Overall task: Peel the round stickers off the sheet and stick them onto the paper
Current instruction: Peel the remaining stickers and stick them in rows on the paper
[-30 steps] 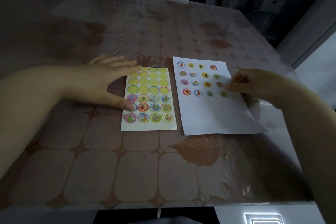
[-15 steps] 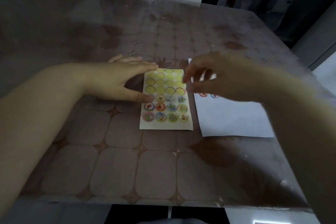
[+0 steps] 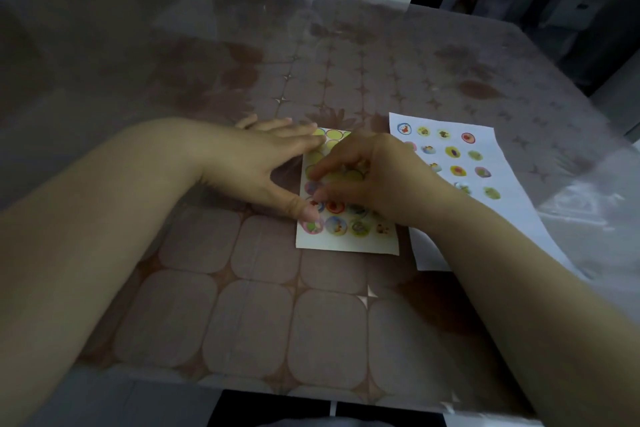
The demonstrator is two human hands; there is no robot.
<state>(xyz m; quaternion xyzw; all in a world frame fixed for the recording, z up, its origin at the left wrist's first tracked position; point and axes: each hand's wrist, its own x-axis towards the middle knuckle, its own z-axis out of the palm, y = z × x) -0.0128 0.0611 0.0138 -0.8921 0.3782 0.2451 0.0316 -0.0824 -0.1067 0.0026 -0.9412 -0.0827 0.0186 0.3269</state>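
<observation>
The sticker sheet [image 3: 346, 243] lies flat on the table, with empty yellow circles in its upper rows and picture stickers in the lower rows. My left hand [image 3: 256, 166] presses on the sheet's left edge with straight fingers, its thumb beside the lower left stickers. My right hand [image 3: 374, 177] reaches across the sheet with curled fingers. Its index finger and thumb close on a pink round sticker [image 3: 311, 186] in the left column; this spot is blurred. To the right lies the white paper [image 3: 512, 218], with several round stickers stuck on its upper half.
The table wears a brown patterned cloth [image 3: 249, 322] under clear plastic. Crinkled clear plastic [image 3: 588, 204] lies beyond the paper's right edge. The table's near edge [image 3: 311, 392] runs just below my forearms.
My right hand left the white paper and crossed left onto the sticker sheet, where its fingertips now close on a sticker. My left hand stayed on the sheet's left edge.
</observation>
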